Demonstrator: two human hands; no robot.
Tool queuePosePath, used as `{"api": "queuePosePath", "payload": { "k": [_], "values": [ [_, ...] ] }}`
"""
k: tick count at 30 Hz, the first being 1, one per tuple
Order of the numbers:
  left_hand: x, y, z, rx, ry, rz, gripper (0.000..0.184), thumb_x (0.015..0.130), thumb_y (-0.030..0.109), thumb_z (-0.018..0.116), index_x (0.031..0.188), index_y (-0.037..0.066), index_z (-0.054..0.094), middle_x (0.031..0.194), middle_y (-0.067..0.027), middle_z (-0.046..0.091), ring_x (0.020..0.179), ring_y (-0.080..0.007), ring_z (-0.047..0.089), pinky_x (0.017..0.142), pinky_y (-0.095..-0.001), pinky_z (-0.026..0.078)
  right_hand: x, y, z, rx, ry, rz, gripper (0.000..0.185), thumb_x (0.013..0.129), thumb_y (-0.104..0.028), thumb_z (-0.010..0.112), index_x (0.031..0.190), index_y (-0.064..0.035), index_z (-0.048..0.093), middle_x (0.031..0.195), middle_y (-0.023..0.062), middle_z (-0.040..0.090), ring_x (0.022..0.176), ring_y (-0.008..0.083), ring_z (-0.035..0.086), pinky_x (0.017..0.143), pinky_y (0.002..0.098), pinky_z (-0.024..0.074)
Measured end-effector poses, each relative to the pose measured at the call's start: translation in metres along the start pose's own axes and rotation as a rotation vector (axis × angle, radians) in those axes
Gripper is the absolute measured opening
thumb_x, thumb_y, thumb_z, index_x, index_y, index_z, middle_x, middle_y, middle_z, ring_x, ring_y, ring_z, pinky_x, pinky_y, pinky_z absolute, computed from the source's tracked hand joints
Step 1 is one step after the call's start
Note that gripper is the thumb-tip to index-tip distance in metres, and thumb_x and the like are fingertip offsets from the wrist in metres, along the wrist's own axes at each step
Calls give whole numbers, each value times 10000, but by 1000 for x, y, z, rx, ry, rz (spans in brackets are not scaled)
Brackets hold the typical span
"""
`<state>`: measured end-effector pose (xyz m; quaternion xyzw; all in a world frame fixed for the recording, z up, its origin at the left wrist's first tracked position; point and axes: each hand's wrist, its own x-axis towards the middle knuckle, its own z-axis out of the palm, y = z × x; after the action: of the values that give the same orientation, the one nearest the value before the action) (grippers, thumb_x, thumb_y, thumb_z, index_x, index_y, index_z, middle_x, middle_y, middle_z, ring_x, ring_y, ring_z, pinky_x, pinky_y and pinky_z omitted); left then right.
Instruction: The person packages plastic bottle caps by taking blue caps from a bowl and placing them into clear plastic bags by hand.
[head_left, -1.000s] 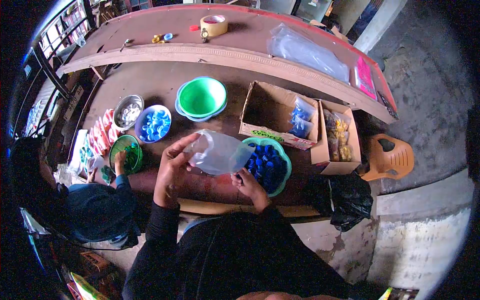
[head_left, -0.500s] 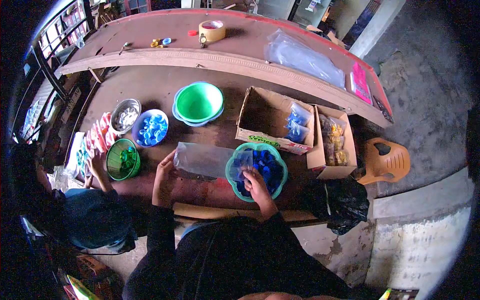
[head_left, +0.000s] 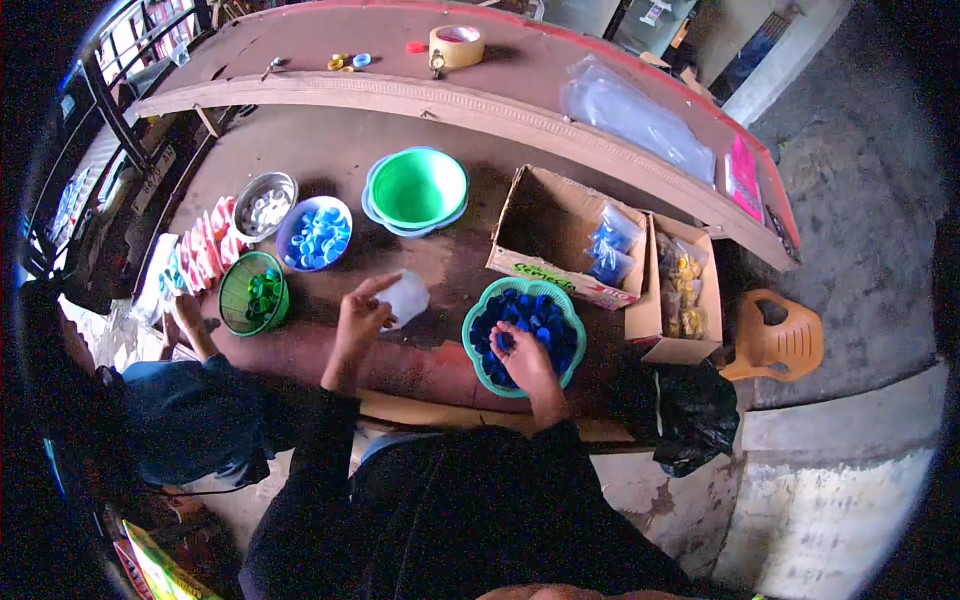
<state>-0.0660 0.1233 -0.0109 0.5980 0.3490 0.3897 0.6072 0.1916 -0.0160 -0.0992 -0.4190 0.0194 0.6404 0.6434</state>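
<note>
Holds what looks like a dark blue cap [head_left: 503, 342] in the curled fingers of the right hand [head_left: 522, 352], near right, over the scalloped bowl [head_left: 469, 335] of similar caps. Could drop it among them through too loose a grip. Pinches, seemingly, the clear bag [head_left: 408, 298] in the left hand [head_left: 360, 318], above the middle of the bench [head_left: 410, 365]. Could lose the bag by slackening that light hold, or its opening by letting thin film fold. Has the bag just right of the left hand, touching its fingers, well apart from the right hand. Leaves a green bowl [head_left: 418, 185] farther off, beyond the bag, and a cardboard box [head_left: 575, 287] to its right.
</note>
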Motion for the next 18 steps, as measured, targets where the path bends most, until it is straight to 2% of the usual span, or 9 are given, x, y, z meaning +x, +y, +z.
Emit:
{"api": "queuePosePath", "payload": {
  "k": [2,3,4,6,8,11,12,14,18],
  "values": [
    [-2,-14,8,138,19,143,474,696,-85,464,1151,3,563,997,-109,616,590,-115,593,556,-235,492,-4,7,-11,-8,-245,-131,294,819,-20,443,1090,15,549,1061,132,562,995,228,543,886,362,448],
    [-5,-20,16,523,29,182,485,684,-94,478,1149,14,564,1013,-129,619,583,-146,614,557,-251,494,-3,8,-17,-59,-322,-178,401,775,57,392,1159,20,497,1135,144,518,1082,259,491,978,415,374],
    [0,-75,14,347,27,190,479,680,-81,498,1136,40,579,1024,-141,619,656,-217,640,608,-292,504,-5,7,-17,-73,-328,-167,401,775,57,392,1159,20,497,1135,144,518,1082,259,491,978,415,374],
    [-21,-72,48,556,28,-9,445,686,-55,520,1114,43,592,1044,-154,612,792,-276,641,692,-331,503,-9,9,-11,-251,-205,-274,420,772,52,406,1184,17,484,1133,144,511,1099,262,482,986,414,372],
    [-36,-88,63,434,-57,69,420,690,-24,535,1099,47,598,1060,-169,601,911,-324,607,776,-354,491,-12,11,-9,-279,-192,-250,393,793,54,421,1178,13,482,1131,134,510,1098,262,491,983,406,381],
    [-52,-113,79,519,-102,211,439,664,-25,528,1093,38,596,1091,-150,593,954,-333,588,811,-369,487,-13,16,-19,-317,-219,-315,333,837,62,443,1164,9,478,1115,110,508,1068,262,525,937,372,433],
    [-57,-119,82,497,-128,112,455,650,-38,513,1090,37,597,1119,-145,581,959,-328,586,814,-378,485,-14,18,-23,-325,-221,-306,333,837,62,443,1164,9,478,1115,110,508,1068,262,525,937,372,433],
    [-61,-123,84,523,-127,142,464,649,-38,496,1095,39,596,1137,-142,571,943,-334,589,811,-387,484,-21,20,-23,-437,-127,-269,337,837,73,443,1167,16,472,1102,108,508,1063,261,528,923,364,445],
    [-60,-132,82,500,-135,135,461,657,-23,487,1102,40,592,1156,-140,560,924,-345,590,802,-393,486,-29,25,-29,-527,-74,-265,335,845,52,473,1176,4,473,1099,107,508,1029,255,551,892,359,467]
  ]
}}
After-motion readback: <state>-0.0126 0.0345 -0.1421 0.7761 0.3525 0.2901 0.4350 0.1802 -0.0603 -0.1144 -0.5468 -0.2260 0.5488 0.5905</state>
